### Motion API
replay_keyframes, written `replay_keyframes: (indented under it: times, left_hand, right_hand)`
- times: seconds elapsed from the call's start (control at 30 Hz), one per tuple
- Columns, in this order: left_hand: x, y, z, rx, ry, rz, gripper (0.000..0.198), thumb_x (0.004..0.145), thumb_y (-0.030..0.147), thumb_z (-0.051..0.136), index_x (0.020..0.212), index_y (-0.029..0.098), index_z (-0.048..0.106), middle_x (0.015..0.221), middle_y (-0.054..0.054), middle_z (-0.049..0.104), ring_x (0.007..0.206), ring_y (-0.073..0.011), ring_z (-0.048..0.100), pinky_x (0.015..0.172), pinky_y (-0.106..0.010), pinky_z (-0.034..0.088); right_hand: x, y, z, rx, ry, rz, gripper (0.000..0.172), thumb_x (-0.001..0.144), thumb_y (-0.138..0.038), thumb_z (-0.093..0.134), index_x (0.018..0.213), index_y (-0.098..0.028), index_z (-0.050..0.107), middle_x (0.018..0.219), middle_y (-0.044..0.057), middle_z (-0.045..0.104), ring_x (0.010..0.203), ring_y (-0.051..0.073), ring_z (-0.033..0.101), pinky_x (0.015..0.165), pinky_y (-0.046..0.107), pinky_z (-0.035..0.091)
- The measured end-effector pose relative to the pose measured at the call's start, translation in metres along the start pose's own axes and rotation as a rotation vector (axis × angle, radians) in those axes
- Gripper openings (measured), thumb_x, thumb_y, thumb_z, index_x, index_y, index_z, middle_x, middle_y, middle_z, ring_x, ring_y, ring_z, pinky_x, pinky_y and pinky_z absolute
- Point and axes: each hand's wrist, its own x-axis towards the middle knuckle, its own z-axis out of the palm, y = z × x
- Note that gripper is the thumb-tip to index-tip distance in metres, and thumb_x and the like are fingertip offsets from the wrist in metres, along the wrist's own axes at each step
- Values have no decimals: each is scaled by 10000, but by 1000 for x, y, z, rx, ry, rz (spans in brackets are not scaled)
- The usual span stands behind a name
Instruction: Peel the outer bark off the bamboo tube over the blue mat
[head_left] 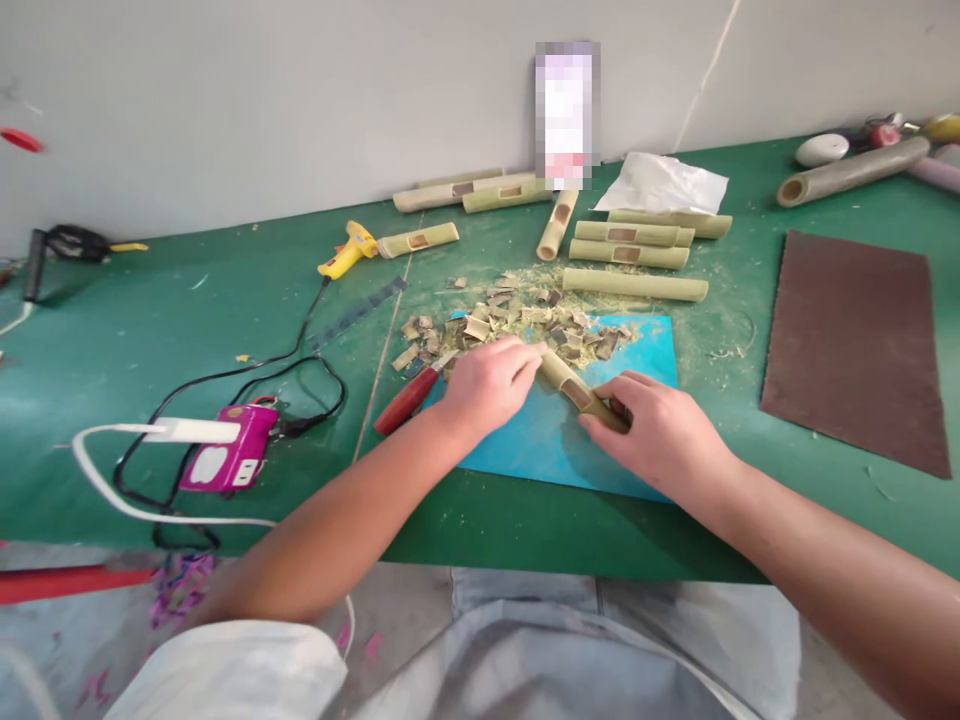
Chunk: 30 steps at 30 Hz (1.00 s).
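A short bamboo tube (576, 388) with a rectangular notch cut in its side slants over a blue mat (517, 462). My right hand (660, 420) is closed round its near end. At the far end, my left hand (491, 385) has its fingers curled in, with the fingertips against the tube; the palm side is hidden. Just left of that hand lies a red-handled knife (409, 400), its blade partly covered by the chips. Bamboo chips and shavings (510, 318) are heaped beyond both hands.
Several notched bamboo tubes (630, 232) lie behind the heap. A yellow glue gun (351, 250) is corded to a pink power strip (232, 447) at left. Brown sandpaper-like sheet (855, 350) lies at right. A blurred-out phone-like panel (568, 115) leans on the wall near white tissue (664, 183).
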Motion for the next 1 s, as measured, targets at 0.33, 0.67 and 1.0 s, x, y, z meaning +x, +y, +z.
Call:
replay_keyframes:
  times: [0.33,0.67,1.0]
  left_hand:
    - [-3,2,-1,-4,-46,53,258,973,261,478,1073,165,696,822,-46,699,708,-115,648,620,-200,487]
    - [-3,4,0,116,18,74,268,977,240,456,1030,147,703,813,-61,706,722,-128,655,618,-206,492]
    - [1,-3,0,51,-11,52,262,972,263,475,1014,156,710,827,-56,708,732,-127,657,639,-209,497]
  right_hand:
    - [0,0,0,-15,-13,2,164,807,-372,559,797,-214,602,752,-8,555,600,114,475,555,268,312]
    - [0,0,0,-20,3,4,180,807,-386,552,774,-212,583,747,-11,543,596,112,459,556,266,308]
    - [0,0,1,-16,1,-6,166,796,-373,552,783,-213,594,748,-1,560,601,118,484,546,264,303]
